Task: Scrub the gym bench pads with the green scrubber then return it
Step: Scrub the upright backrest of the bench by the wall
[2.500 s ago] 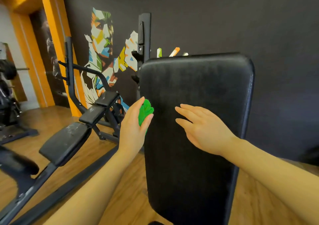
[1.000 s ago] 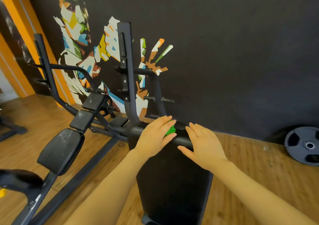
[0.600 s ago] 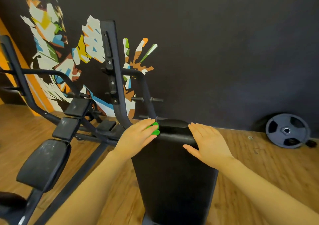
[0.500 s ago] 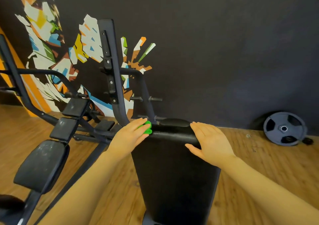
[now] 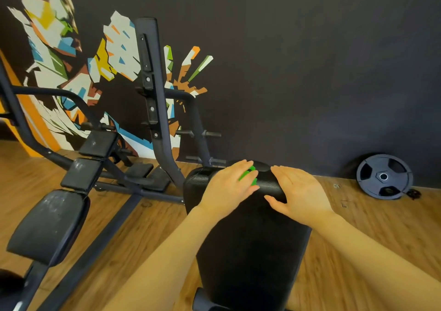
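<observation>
The black bench back pad (image 5: 250, 246) stands upright in front of me. My left hand (image 5: 226, 189) presses the green scrubber (image 5: 248, 176) onto the pad's top edge; only a bit of green shows between the fingers and thumb. My right hand (image 5: 298, 195) lies flat beside it on the same top edge, fingers straight, thumb on the pad's front face. The two hands are a short gap apart.
A second bench with several black pads (image 5: 50, 224) and a dark steel frame (image 5: 155, 100) stands to the left. A weight plate (image 5: 384, 177) leans on the dark wall at the right. Wooden floor lies around the bench.
My left hand has slid the scrubber rightward along the pad's top edge, from its left corner toward my right hand. The right hand stays on the edge.
</observation>
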{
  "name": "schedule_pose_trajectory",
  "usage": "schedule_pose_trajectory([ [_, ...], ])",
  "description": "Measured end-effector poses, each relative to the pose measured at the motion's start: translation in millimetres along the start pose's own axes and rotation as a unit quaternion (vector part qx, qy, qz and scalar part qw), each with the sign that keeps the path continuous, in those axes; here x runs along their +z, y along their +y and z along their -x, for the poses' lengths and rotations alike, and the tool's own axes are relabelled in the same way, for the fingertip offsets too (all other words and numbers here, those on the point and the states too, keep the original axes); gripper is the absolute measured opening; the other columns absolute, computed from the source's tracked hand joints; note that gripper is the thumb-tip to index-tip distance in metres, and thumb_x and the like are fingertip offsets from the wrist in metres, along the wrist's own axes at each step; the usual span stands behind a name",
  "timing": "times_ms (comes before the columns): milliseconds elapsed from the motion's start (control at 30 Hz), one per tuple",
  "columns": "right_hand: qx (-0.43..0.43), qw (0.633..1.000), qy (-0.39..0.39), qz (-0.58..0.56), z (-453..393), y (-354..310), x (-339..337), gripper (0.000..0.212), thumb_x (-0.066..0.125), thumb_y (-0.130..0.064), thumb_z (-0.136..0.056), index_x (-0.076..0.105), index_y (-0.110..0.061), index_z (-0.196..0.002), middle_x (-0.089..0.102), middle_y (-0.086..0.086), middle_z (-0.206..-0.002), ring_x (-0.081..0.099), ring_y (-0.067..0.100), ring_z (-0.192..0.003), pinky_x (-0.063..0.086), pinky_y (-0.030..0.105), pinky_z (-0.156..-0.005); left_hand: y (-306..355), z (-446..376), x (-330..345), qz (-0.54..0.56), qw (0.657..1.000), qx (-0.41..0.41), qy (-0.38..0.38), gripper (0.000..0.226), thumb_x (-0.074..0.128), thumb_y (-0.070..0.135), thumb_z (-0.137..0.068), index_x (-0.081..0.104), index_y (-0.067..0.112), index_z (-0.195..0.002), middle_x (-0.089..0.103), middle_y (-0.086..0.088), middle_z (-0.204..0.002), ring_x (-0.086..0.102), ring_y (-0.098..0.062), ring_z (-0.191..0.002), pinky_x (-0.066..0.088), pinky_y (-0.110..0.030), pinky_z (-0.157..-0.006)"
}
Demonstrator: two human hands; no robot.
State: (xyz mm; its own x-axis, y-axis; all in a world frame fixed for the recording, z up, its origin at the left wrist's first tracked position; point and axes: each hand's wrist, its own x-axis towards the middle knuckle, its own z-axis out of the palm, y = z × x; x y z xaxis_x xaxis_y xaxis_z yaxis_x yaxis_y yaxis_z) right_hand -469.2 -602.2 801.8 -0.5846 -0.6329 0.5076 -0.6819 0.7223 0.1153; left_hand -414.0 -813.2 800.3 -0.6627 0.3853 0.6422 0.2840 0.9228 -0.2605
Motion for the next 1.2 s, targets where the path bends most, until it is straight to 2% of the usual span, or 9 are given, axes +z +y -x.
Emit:
schedule_pose_trajectory([
  [167,0.008,1.0,-0.012,-0.003,1,-2,-3,0.073,0.042,-0.063,-0.083,0.064,-0.008,-0.126,0.069,0.009,-0.119,0.067,0.026,-0.108,0.053,0.039,-0.09,-30,15,-4,-0.036,0.999,0.028,-0.002,0.046,0.041,0.043,-0.096,0.071,0.013,-0.115,0.066,-0.006,-0.125,0.061,-0.017,-0.118,0.052,-0.03,-0.092],
  [400,0.015,0.998,-0.048,-0.026,2,1,-6,0.076,0.034,-0.065,-0.087,0.06,-0.009,-0.131,0.066,0.009,-0.125,0.064,0.026,-0.115,0.05,0.039,-0.095,-59,35,-10,-0.086,0.996,0.012,0.019,0.05,0.038,0.037,-0.091,0.074,0.006,-0.106,0.071,-0.01,-0.112,0.068,-0.024,-0.107,0.053,-0.034,-0.089],
  [467,0.015,0.998,-0.053,-0.036,2,0,-9,0.077,0.034,-0.066,-0.088,0.056,-0.01,-0.136,0.063,0.009,-0.131,0.06,0.027,-0.12,0.047,0.04,-0.1,-49,30,-12,-0.076,0.997,0.004,0.018,0.049,0.039,0.037,-0.091,0.074,0.006,-0.105,0.071,-0.011,-0.113,0.068,-0.025,-0.106,0.053,-0.033,-0.088],
  [600,0.023,0.995,-0.071,-0.069,3,0,-16,0.075,0.049,-0.061,-0.09,0.039,-0.014,-0.149,0.046,0.006,-0.149,0.043,0.023,-0.138,0.031,0.036,-0.114,-14,7,-5,-0.023,1.0,0.019,0.002,0.045,0.041,0.04,-0.095,0.072,0.011,-0.112,0.067,-0.008,-0.123,0.064,-0.018,-0.114,0.053,-0.031,-0.091],
  [733,0.052,0.996,-0.046,-0.063,14,7,-19,0.078,0.034,-0.065,-0.089,0.052,-0.008,-0.139,0.058,0.011,-0.137,0.055,0.029,-0.126,0.043,0.042,-0.105,20,-22,2,0.031,0.999,0.027,-0.025,0.041,0.05,0.038,-0.093,0.069,0.011,-0.117,0.065,-0.009,-0.126,0.063,-0.019,-0.114,0.052,-0.032,-0.092],
  [833,0.057,0.996,-0.039,-0.063,22,18,-22,0.077,0.027,-0.065,-0.095,0.056,-0.006,-0.135,0.061,0.013,-0.132,0.059,0.031,-0.121,0.046,0.044,-0.1,20,-22,-10,0.058,0.996,-0.001,-0.063,0.058,0.054,0.045,-0.091,0.052,0.012,-0.138,0.053,-0.007,-0.141,0.051,-0.021,-0.13,0.045,-0.033,-0.101],
  [933,0.062,0.995,-0.028,-0.069,17,15,-28,0.071,0.032,-0.06,-0.098,0.055,-0.005,-0.135,0.06,0.014,-0.133,0.058,0.032,-0.122,0.046,0.044,-0.101,6,-13,-23,0.078,0.992,-0.012,-0.094,0.073,0.054,0.053,-0.091,0.034,0.013,-0.149,0.04,-0.006,-0.152,0.036,-0.021,-0.141,0.029,-0.033,-0.112],
  [1067,0.012,0.996,0.017,-0.086,2,-17,-32,0.061,0.046,-0.051,-0.093,0.059,-0.005,-0.131,0.062,0.013,-0.131,0.06,0.03,-0.121,0.047,0.043,-0.099,-20,7,-38,0.055,0.993,-0.037,-0.094,0.073,0.036,0.057,-0.092,0.035,0.011,-0.149,0.043,-0.008,-0.15,0.039,-0.023,-0.139,0.03,-0.037,-0.113],
  [1200,-0.032,0.992,0.013,-0.125,-18,-56,-30,0.055,0.054,-0.043,-0.096,0.051,-0.011,-0.14,0.05,0.009,-0.145,0.047,0.025,-0.135,0.036,0.041,-0.11,-41,32,-50,0.031,0.994,-0.076,-0.074,0.062,0.056,0.043,-0.093,0.043,0.011,-0.144,0.051,-0.01,-0.143,0.049,-0.026,-0.131,0.03,-0.037,-0.11],
])
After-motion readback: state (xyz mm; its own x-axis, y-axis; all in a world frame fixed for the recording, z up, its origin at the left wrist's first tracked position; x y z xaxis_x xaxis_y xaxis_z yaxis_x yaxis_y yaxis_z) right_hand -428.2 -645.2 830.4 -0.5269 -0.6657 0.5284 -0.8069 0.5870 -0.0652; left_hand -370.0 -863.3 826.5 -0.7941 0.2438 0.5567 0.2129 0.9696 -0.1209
